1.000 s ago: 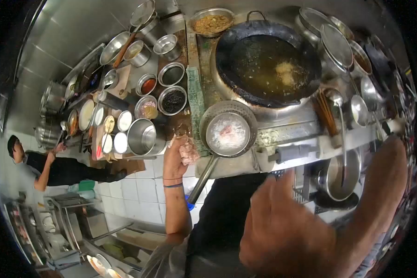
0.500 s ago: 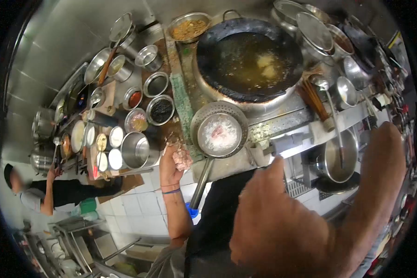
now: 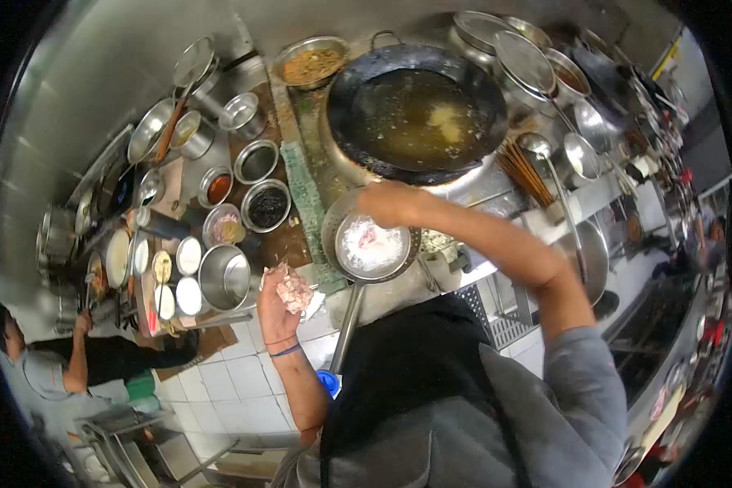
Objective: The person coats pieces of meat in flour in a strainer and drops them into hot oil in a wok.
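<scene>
In the lower middle my left hand (image 3: 275, 313) is cupped palm up around a clump of pale pink raw meat (image 3: 294, 293). My right hand (image 3: 389, 203) is over the far rim of a perforated metal strainer (image 3: 330, 236), between it and the wok. Its fingers look curled down and closed; what they hold, if anything, is hidden. A metal bowl sits in the strainer, containing white powder (image 3: 364, 254) with a small pink piece in it. Beyond, a large black wok (image 3: 354, 159) holds oil with pale yellow pieces (image 3: 446, 122) frying.
Left of the strainer stand several metal pots, among them an open pot (image 3: 224, 278), and small containers. Wooden sticks (image 3: 525, 171) and a ladle (image 3: 535, 145) lie on the right. A bowl of brown food (image 3: 313, 65) stands behind. Another person (image 3: 49, 366) works at far left.
My right hand has swung from the lower right foreground to above the strainer's far side. My left hand still holds the meat. The camera view has shifted slightly.
</scene>
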